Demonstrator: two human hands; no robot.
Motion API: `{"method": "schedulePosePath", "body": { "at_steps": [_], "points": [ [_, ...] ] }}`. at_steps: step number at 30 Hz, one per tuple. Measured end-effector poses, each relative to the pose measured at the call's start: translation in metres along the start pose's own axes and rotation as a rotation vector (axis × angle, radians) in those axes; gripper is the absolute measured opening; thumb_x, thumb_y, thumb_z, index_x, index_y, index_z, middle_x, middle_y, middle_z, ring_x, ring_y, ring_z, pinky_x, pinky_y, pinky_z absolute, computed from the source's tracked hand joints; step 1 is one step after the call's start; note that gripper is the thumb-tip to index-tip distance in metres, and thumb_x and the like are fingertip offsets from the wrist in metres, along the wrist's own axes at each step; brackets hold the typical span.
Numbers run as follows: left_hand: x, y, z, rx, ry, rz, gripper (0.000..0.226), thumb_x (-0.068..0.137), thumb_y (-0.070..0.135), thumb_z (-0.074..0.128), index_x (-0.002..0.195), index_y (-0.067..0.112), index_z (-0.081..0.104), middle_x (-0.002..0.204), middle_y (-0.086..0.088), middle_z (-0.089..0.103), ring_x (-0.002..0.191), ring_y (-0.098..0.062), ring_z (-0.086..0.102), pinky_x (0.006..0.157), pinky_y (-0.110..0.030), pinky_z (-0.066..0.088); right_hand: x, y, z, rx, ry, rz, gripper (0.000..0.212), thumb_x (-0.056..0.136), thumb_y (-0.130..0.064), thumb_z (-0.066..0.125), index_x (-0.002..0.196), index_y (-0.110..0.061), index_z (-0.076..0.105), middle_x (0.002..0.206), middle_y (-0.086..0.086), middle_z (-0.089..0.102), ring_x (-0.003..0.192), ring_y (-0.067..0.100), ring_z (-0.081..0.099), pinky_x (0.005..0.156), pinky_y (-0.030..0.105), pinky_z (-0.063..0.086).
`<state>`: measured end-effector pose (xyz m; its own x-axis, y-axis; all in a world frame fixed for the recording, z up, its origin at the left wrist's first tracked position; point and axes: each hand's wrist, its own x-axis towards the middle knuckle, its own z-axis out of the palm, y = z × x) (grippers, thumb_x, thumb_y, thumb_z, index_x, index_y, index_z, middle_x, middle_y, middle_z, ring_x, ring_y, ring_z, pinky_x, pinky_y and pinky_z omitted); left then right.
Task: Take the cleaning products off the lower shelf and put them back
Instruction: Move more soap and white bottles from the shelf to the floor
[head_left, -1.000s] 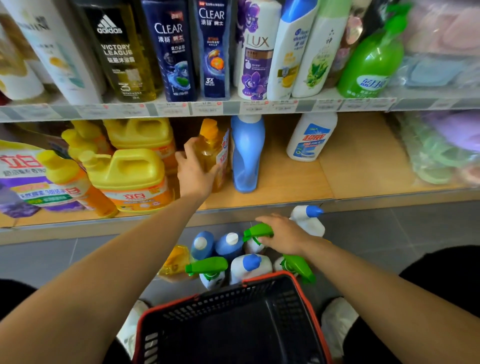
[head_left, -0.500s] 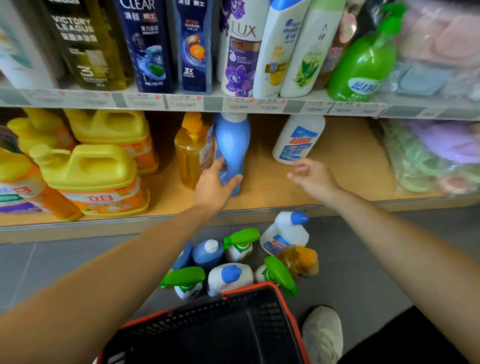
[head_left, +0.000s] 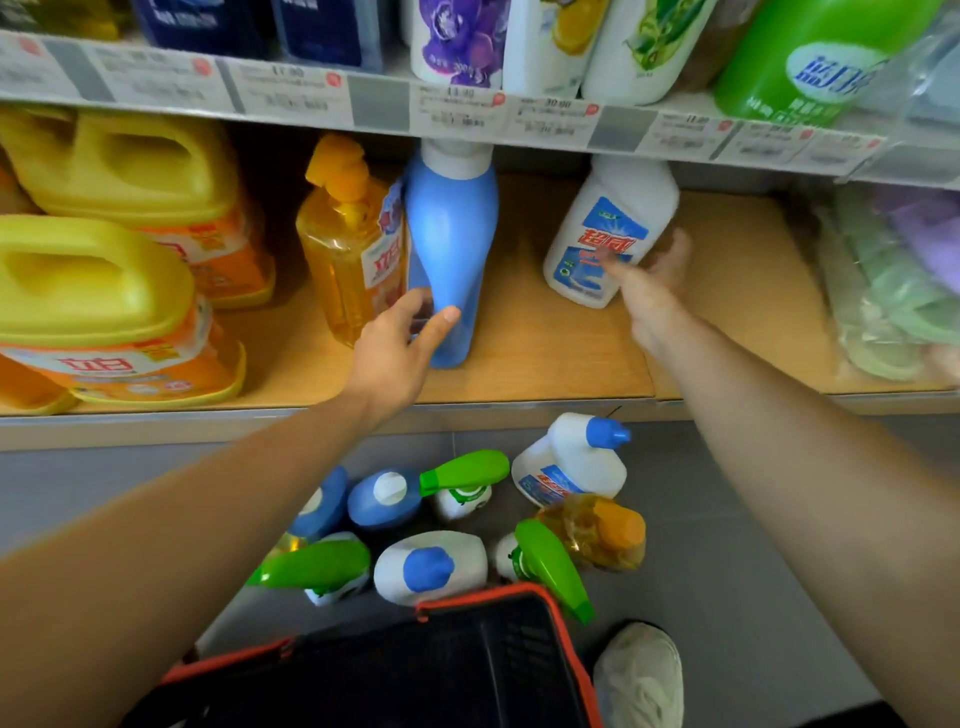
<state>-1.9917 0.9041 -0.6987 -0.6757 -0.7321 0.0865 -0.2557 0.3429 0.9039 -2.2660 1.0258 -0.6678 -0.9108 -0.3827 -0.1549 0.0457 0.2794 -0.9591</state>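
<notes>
On the wooden lower shelf (head_left: 545, 358) stands a tall blue bottle (head_left: 452, 228) with a white cap. My left hand (head_left: 397, 348) grips its base, thumb across the front and fingers on its left side. To the right stands a white bottle (head_left: 602, 228) with a blue and red label. My right hand (head_left: 649, 286) is blurred and touches the white bottle's lower right side, thumb on the label and fingers spread. Several bottles lie on the floor below: a white one with a blue cap (head_left: 571, 467), blue ones (head_left: 384, 499), green spray bottles (head_left: 467, 467) and an orange one (head_left: 597, 530).
An orange pump bottle (head_left: 348, 244) stands against the blue bottle's left side, with yellow jugs (head_left: 88, 291) further left. Bagged sponges (head_left: 893, 291) fill the shelf's right end. The upper shelf's price rail (head_left: 467, 111) hangs just above. A red-rimmed black basket (head_left: 483, 592) and my shoe (head_left: 639, 675) are below.
The view has closed in on the lower shelf. My right hand has moved forward from mid-air to the white bottle. My left hand has stayed at the blue bottle's base.
</notes>
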Motion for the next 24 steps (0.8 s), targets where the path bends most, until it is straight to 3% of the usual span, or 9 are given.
{"method": "schedulePosePath", "body": {
  "at_steps": [3, 6, 10, 14, 19, 22, 24],
  "points": [
    [0.000, -0.001, -0.001, -0.005, 0.001, 0.013, 0.017, 0.100, 0.043, 0.057, 0.090, 0.029, 0.057, 0.082, 0.016, 0.061, 0.079, 0.007, 0.057, 0.069, -0.013, 0.040, -0.008, 0.008, 0.011, -0.015, 0.086, -0.079, 0.076, 0.069, -0.024, 0.090, 0.129, -0.020, 0.043, 0.107, -0.002, 0.064, 0.084, 0.002, 0.071, 0.060, 0.015, 0.057],
    [0.000, -0.001, -0.002, -0.011, 0.000, 0.032, 0.018, 0.100, 0.045, 0.056, 0.094, 0.029, 0.060, 0.085, 0.016, 0.064, 0.083, 0.003, 0.059, 0.072, -0.022, 0.045, -0.008, -0.003, 0.023, -0.043, 0.054, -0.143, 0.086, 0.063, -0.026, 0.093, 0.133, -0.023, 0.042, 0.119, -0.004, 0.064, 0.100, 0.010, 0.068, 0.078, 0.029, 0.060],
    [0.000, 0.002, -0.005, 0.003, -0.027, 0.002, 0.020, 0.100, 0.046, 0.056, 0.096, 0.027, 0.062, 0.083, 0.019, 0.062, 0.079, 0.005, 0.056, 0.069, -0.021, 0.041, -0.012, -0.013, 0.031, -0.158, 0.047, -0.195, 0.070, 0.061, -0.026, 0.094, 0.117, -0.022, 0.053, 0.114, -0.004, 0.067, 0.100, 0.015, 0.067, 0.085, 0.040, 0.060],
    [-0.001, 0.009, -0.010, -0.006, -0.071, -0.040, 0.016, 0.101, 0.041, 0.056, 0.096, 0.028, 0.062, 0.083, 0.020, 0.061, 0.081, 0.006, 0.056, 0.068, -0.014, 0.039, -0.036, -0.007, 0.022, -0.194, -0.026, -0.217, 0.063, 0.061, -0.021, 0.094, 0.110, -0.028, 0.055, 0.108, -0.009, 0.067, 0.096, 0.007, 0.067, 0.073, 0.029, 0.058],
    [-0.009, 0.030, -0.019, 0.164, -0.084, -0.180, 0.028, 0.102, 0.040, 0.054, 0.113, 0.021, 0.072, 0.104, -0.005, 0.071, 0.104, -0.027, 0.064, 0.085, -0.033, 0.050, -0.072, -0.005, 0.011, -0.241, -0.140, -0.209, 0.061, 0.057, -0.010, 0.095, 0.101, -0.028, 0.058, 0.097, -0.013, 0.069, 0.087, 0.003, 0.067, 0.066, 0.022, 0.057],
    [-0.023, 0.048, -0.037, 0.263, -0.013, -0.193, 0.031, 0.099, 0.048, 0.055, 0.094, 0.026, 0.076, 0.089, -0.004, 0.071, 0.093, -0.031, 0.065, 0.072, -0.034, 0.047, -0.094, -0.016, 0.000, -0.324, -0.232, -0.249, 0.063, 0.056, -0.010, 0.096, 0.103, -0.027, 0.057, 0.095, -0.017, 0.065, 0.083, -0.006, 0.063, 0.061, 0.011, 0.050],
    [-0.029, 0.063, -0.047, 0.223, -0.025, -0.128, 0.025, 0.098, 0.045, 0.059, 0.092, 0.026, 0.074, 0.083, 0.001, 0.069, 0.088, -0.026, 0.066, 0.069, -0.032, 0.045, -0.109, -0.027, -0.009, -0.382, -0.296, -0.307, 0.065, 0.057, -0.010, 0.095, 0.107, -0.026, 0.057, 0.097, -0.016, 0.064, 0.086, -0.005, 0.062, 0.061, 0.007, 0.048]
  ]
}}
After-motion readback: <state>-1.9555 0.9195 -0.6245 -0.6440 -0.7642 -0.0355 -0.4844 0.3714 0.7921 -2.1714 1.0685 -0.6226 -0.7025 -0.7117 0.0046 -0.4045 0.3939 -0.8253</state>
